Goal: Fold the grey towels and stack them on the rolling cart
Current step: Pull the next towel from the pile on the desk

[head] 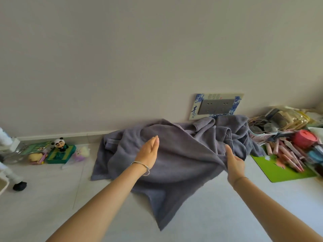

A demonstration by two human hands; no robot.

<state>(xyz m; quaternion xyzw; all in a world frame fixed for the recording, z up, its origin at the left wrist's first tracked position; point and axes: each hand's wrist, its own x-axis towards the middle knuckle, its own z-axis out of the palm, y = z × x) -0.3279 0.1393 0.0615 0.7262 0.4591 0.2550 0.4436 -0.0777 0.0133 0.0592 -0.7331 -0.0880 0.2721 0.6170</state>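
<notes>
L. hand [148, 151]: open, fingers straight and pressed together, palm turned edge-on toward 3 o'clock, lying on or just over the grey towels [174, 154]; contact not confirmable. Bracelet [141, 165] on wrist. R. hand [235, 164]: thumb up toward 12, fingers hidden behind a raised fold, gripping that fold at the towels' 3 o'clock edge. Both forearms extended fwd, converging toward 12. Towels: unfolded, crumpled heap on tiled floor [227, 206] against the wall, under and beyond both hands; one corner trails to 6 o'clock between the forearms. Green mat [279, 172] just beside the heap at 3 o'clock.
</notes>
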